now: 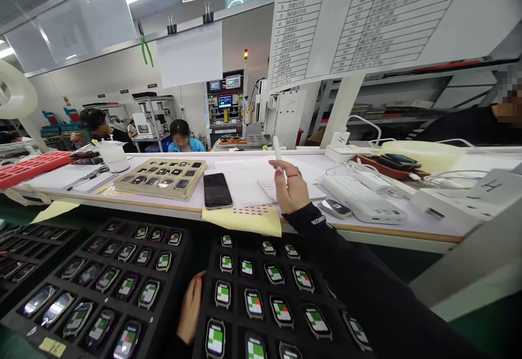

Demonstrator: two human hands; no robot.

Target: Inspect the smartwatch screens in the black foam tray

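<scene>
Over paper [244, 179], the right hand [292, 187] clasps a rounded pen [277, 147]; whether the left hand [191, 309] grips is unclear.

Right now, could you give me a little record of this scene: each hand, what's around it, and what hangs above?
Right hand: holding a slim white pen-shaped stick
Left hand: low, at the left edge of a black rectangular tray; grip unclear
Tray contents: rows of rectangular-faced watches, many screens green and white
On the bench: black rectangular phone, pale yellow sheet with red marks
Hanging above: green-handled pliers
</scene>
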